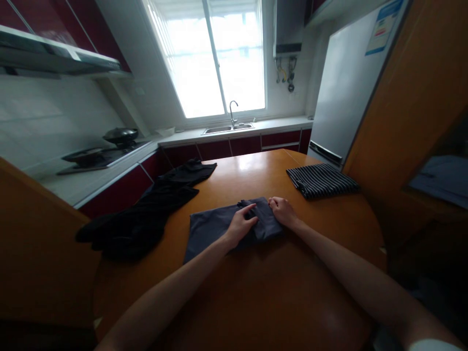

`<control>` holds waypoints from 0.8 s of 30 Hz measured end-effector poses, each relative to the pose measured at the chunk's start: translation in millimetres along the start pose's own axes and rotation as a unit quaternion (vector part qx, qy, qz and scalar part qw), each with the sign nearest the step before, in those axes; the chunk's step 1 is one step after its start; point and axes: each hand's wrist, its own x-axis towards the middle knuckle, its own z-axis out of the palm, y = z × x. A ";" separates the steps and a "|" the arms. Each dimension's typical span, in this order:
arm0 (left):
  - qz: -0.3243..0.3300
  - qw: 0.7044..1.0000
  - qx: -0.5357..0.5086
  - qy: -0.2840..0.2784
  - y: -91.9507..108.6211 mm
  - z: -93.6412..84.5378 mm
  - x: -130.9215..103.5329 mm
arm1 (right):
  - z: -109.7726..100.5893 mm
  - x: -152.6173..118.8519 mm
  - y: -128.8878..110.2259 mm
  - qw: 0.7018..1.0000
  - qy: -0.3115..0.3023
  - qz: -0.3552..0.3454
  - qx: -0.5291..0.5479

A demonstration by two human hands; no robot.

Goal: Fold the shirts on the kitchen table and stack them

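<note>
1. Cloth lies at the middle of the dial, taking the wooden table (pixel 310 292) as a clock face with twelve toward the window (pixel 239 63): a grey garment (pixel 214 224), flat toward nine o'clock and seemingly doubled over toward three, with a small bunched ridge along its twelve o'clock edge.
2. Left hand (pixel 242 225) rests on the doubled part, thumb and forefinger parted, palm not closed around anything visible.
3. Right hand (pixel 282 210) is curled closed against the garment's edge, around one o'clock; whether fabric is caught inside the fingers, I cannot tell.
4. Black clothes (pixel 153 209) sprawl loosely from eight to eleven o'clock, apart from the grey garment.
5. Striped cloth (pixel 323 180) lies flat and neatly squared at two o'clock, well clear of both hands.
6. Folding appears to be the step in hand, judged partway: one side looks layered while the nine o'clock side remains spread.
7. Smoothing the ridge and squaring the layered edge seem called for, with one hand steadying the fabric.
</note>
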 end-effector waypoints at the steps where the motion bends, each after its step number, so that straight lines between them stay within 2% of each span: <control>1: -0.009 1.000 -0.004 0.001 0.4 0.9 -0.6 | 0.6 0.2 0.8 1.000 0.000 -0.002 -0.002; 5: -0.030 0.999 -0.016 0.008 -2.3 1.1 -1.8 | 2.7 0.8 3.2 1.000 -0.001 -0.016 -0.009; 10: -0.013 0.999 0.007 0.029 -6.5 0.7 -2.6 | 1.9 1.0 3.6 1.000 -0.003 -0.024 -0.017; 24: -0.001 0.999 0.020 0.031 -4.6 2.5 -7.1 | 1.6 3.0 7.8 0.999 -0.014 -0.031 -0.021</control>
